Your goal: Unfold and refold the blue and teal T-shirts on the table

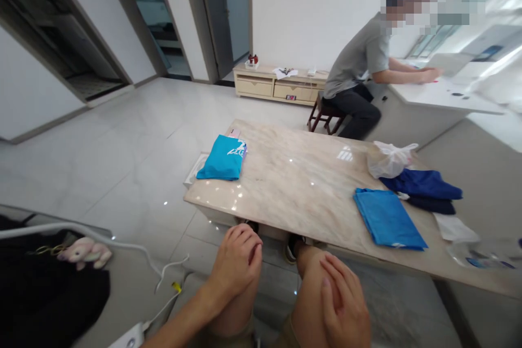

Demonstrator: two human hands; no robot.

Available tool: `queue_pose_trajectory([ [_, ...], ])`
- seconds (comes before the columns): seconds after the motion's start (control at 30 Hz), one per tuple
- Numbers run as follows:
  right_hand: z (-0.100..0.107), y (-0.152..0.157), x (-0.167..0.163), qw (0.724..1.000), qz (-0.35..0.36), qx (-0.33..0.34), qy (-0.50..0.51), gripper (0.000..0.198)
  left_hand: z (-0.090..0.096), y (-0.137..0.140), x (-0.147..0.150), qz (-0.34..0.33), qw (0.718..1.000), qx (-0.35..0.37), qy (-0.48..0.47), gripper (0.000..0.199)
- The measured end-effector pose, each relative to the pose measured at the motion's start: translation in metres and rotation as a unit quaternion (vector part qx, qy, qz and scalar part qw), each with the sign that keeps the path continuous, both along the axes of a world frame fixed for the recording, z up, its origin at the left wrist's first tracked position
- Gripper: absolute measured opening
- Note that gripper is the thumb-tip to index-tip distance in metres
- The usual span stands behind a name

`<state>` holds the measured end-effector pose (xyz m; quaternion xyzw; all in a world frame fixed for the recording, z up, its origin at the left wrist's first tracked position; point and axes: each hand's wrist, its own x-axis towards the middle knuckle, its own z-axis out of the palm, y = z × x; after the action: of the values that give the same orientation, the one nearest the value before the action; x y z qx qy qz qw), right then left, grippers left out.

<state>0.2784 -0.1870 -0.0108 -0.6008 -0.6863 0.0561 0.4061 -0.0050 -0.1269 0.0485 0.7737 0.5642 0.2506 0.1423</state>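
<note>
My left hand rests on my left knee, its fingers draped over the kneecap and holding nothing. On my right knee lies my right hand, fingers stretched along the leg, also with nothing in it. In front of both knees stands a low marble-topped table. A folded light-blue cloth item with white print sits at the table's left end, beyond my left hand. Another folded blue cloth item lies near the front edge at right, closer to my right hand.
Dark-blue folded fabric, a white plastic bag and a clear bottle occupy the table's right end. Left of me are a plush toy and a white cable. A person sits at a white desk.
</note>
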Motion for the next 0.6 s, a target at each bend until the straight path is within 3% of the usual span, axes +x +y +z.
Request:
queue_pose_trajectory([
  [0.23,0.005,0.017,-0.006,0.997,0.066,0.017,-0.048,0.033,-0.006,-0.005,-0.002,0.023,1.000,0.001,-0.015,0.020],
  [0.47,-0.013,0.024,-0.020,0.998,0.055,0.037,-0.013,0.033,0.001,-0.004,-0.011,-0.012,0.999,0.009,-0.034,0.021],
  [0.6,-0.002,0.027,-0.022,0.998,0.062,0.016,-0.016,0.036,0.008,0.006,-0.020,-0.016,0.999,0.028,-0.037,0.023],
])
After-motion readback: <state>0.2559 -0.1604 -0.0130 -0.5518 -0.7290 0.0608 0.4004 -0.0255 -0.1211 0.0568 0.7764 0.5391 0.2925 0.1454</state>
